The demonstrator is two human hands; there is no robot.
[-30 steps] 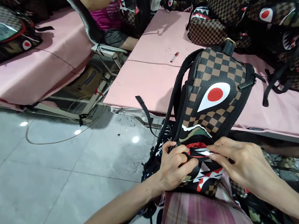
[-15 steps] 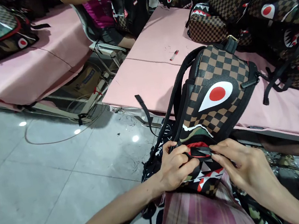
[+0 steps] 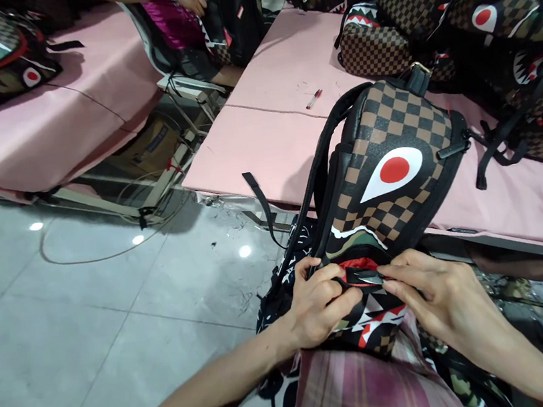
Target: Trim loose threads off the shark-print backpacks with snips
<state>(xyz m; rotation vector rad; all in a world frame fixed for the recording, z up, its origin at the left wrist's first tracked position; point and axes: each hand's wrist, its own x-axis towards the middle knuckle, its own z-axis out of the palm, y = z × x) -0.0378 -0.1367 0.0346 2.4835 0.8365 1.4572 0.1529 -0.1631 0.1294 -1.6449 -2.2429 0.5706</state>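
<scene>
A brown-and-black checked backpack (image 3: 385,127) with a printed red-and-white eye leans upright between my lap and the table edge. My left hand (image 3: 318,301) is closed on the edge of its front pocket, fingers curled over the fabric. Red lining (image 3: 363,262) shows in the pocket opening. From the right, my right hand (image 3: 438,291) pinches small pointed snips (image 3: 369,278), their silver tips pointing left along the dark pocket edge. The part of the snips inside my fingers is hidden. Below the opening lies a printed tooth pattern in red and white.
A pink-covered table (image 3: 263,144) stands ahead, with a red-and-white pen (image 3: 314,99) on it. Several similar bags (image 3: 375,47) are piled at its right. Another person (image 3: 175,21) handles a bag beyond. A second pink table (image 3: 99,93) stands left; a cable (image 3: 82,260) lies on the floor.
The snips have shifted and turned slightly at the pocket edge, with my right hand moving a little left. My left hand stays put. The other person's hand has moved lower on their bag.
</scene>
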